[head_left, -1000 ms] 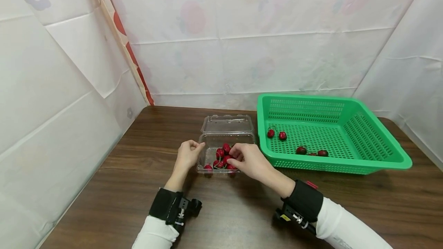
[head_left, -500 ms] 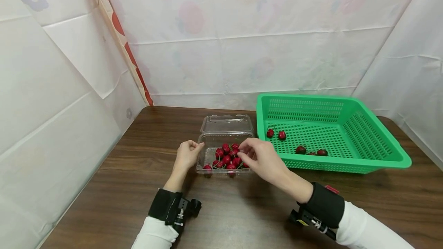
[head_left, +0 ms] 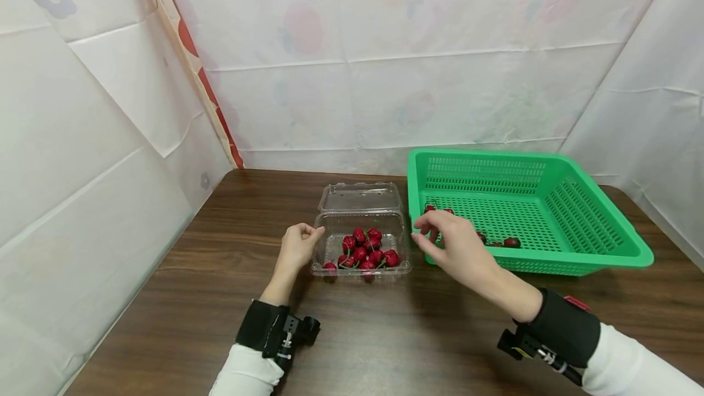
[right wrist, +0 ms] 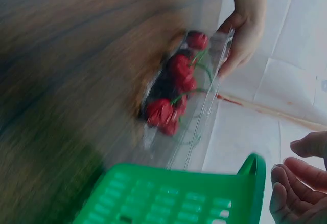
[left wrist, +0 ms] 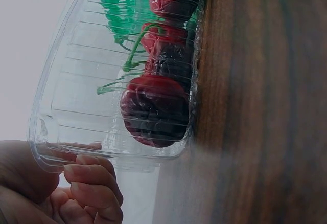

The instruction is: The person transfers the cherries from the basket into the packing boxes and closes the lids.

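Observation:
A clear plastic clamshell container stands with its lid folded back, holding several red cherries with green stems. At its left rim my left hand pinches the edge between thumb and fingers; the left wrist view shows the same grip on the container wall. My right hand hovers over the near left edge of the green basket, fingers loosely bent, thumb apart, with nothing between them. In the right wrist view the fingers are above the basket's rim. Several more cherries lie in the basket, some hidden behind the hand.
The brown wooden table extends around both containers. White patterned sheets hang behind and at both sides. The basket stands just right of the clamshell, with a narrow gap between them.
My right hand has moved right, from over the clamshell to the basket's left edge. More cherries are visible at the clamshell's right side. The left hand has kept its place.

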{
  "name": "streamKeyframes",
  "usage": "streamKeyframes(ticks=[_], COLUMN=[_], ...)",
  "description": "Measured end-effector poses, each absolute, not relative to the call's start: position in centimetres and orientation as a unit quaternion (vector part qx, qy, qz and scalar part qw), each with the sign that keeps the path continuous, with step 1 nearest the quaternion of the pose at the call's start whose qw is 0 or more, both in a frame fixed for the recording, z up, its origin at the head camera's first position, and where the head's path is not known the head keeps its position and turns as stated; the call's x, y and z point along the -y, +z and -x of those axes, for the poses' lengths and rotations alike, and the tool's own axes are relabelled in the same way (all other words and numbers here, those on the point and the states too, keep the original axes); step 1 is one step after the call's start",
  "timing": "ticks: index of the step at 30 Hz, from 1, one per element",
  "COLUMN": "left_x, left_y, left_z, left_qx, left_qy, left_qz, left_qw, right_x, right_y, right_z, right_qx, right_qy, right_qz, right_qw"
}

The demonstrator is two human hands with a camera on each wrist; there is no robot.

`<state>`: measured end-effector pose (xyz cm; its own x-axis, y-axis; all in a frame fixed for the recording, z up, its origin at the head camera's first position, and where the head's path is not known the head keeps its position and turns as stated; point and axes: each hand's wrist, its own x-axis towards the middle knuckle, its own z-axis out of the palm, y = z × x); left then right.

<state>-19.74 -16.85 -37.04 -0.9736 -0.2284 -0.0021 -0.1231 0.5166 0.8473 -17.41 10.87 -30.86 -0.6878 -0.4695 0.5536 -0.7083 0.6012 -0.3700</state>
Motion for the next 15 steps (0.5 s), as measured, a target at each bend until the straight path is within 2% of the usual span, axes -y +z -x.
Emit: streamKeyframes(ticks=[15], left_x=[16.9], left_y=[-37.1], left_z=[19.8], left_qx=[0.870], left_qy=[-0.479], left_qz=[-0.101], left_qw=[0.057], right_x=[-15.4], right_y=[-29.8], right_z=[18.5], right_qx=[0.894], right_qy=[0.240], right_qz=[-0.317], right_qw=[0.206])
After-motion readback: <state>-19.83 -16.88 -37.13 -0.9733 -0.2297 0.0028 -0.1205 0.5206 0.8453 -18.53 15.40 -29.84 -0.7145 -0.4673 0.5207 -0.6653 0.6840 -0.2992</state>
